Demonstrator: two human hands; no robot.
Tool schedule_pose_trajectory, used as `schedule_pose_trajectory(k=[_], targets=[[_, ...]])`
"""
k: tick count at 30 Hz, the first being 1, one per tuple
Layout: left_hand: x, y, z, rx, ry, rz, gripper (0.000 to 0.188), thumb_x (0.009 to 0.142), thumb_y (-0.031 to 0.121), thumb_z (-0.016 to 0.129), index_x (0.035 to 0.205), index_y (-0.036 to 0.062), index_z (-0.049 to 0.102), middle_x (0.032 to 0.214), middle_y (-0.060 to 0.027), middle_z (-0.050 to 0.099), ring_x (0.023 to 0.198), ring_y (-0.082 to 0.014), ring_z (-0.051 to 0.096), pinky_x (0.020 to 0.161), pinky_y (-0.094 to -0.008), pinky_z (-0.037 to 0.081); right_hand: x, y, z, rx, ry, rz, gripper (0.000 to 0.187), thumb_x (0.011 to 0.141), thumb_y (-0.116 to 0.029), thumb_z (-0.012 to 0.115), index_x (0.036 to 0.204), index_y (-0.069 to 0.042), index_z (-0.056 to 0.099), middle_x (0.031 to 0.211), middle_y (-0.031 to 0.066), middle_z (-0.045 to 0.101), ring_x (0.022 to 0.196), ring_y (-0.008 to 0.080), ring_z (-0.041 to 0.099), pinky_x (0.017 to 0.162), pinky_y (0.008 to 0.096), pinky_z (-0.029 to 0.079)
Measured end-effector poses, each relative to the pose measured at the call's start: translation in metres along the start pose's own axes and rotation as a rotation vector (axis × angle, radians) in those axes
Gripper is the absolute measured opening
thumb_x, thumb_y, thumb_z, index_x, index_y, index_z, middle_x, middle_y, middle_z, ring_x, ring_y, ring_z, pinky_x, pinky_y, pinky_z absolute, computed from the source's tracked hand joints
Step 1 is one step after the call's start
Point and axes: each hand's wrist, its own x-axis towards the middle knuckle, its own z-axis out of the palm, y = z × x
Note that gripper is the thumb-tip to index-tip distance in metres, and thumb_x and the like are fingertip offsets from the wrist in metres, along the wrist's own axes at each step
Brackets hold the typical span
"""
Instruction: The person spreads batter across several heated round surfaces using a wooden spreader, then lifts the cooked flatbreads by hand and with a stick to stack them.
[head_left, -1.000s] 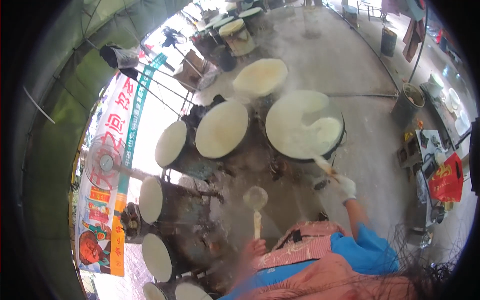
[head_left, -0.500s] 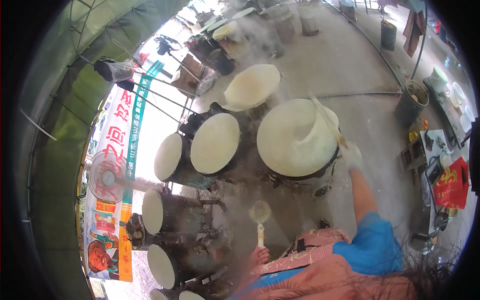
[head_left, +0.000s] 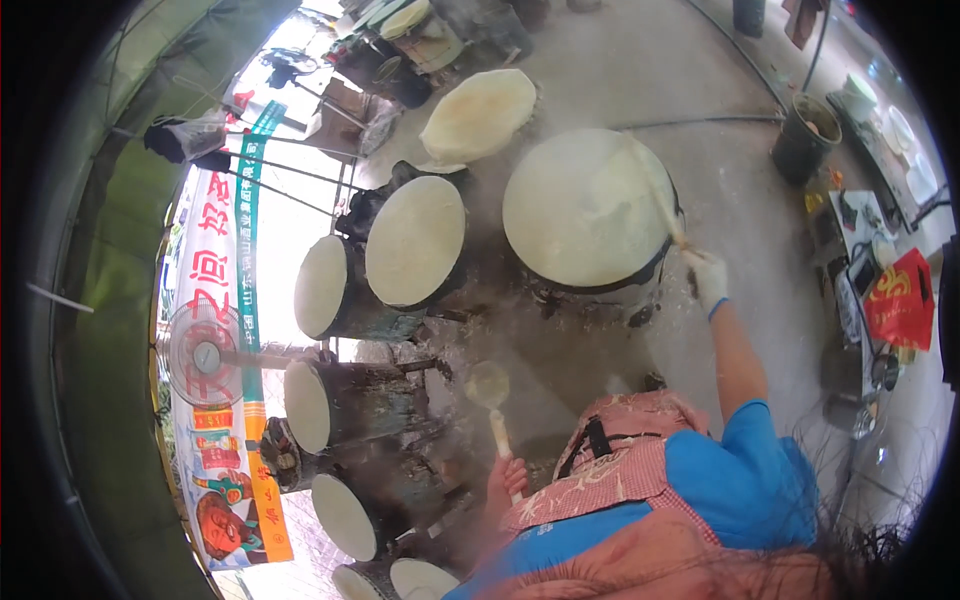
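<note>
My right hand [head_left: 707,280], in a whitish glove, is closed round the end of a long, thin batter spreader [head_left: 662,205]. The spreader lies across the right part of a wide round griddle [head_left: 550,220] coated in pale batter, and its far end blurs into the steam. Low and nearer my body, my left hand [head_left: 508,477] is wrapped round the pale handle of a ladle [head_left: 488,385]. The ladle's round bowl points away from me, above the floor, apart from the griddle. Whether the bowl holds anything cannot be made out.
Left of the griddle stands a round-topped stove [head_left: 415,240] with a pale surface, among several similar ones. A large pale flatbread [head_left: 480,115] lies beyond. A fan [head_left: 205,357] is at far left. To the right are a dark bucket [head_left: 805,138] and a red bag [head_left: 897,305].
The view has shifted, so the scene sits higher. The curved fold of batter on the griddle has flattened and spread. My right hand has drawn slightly nearer my body; the left still grips the ladle.
</note>
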Motion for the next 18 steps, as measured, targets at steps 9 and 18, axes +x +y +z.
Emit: schedule_pose_trajectory(k=[9, 18], targets=[[0.001, 0.021, 0.013, -0.6, -0.219, -0.223, 0.034, 0.097, 0.025, 0.04, 0.067, 0.0092, 0.038, 0.057, 0.0006, 0.034, 0.043, -0.0109, 0.032, 0.037, -0.025, 0.03, 0.025, 0.02, -0.002, -0.356, 0.135, -0.248, 0.027, 0.082, -0.029, 0.06, 0.096, -0.007, 0.069, 0.079, 0.0095, 0.067, 0.058, 0.0183, 0.06, 0.056, 0.0319, 0.047], [0.064, 0.057, 0.022, -0.413, -0.303, -0.404, 0.033, 0.093, 0.029, 0.043, 0.065, 0.0131, 0.036, 0.051, 0.0026, 0.032, 0.038, -0.0093, 0.031, 0.033, -0.024, 0.027, 0.022, -0.023, 0.017, -1.251, -0.051, -0.796, 0.022, 0.085, -0.031, 0.049, 0.084, -0.016, 0.065, 0.075, 0.0155, 0.063, 0.068, 0.0335, 0.063, 0.062, 0.0454, 0.049]])
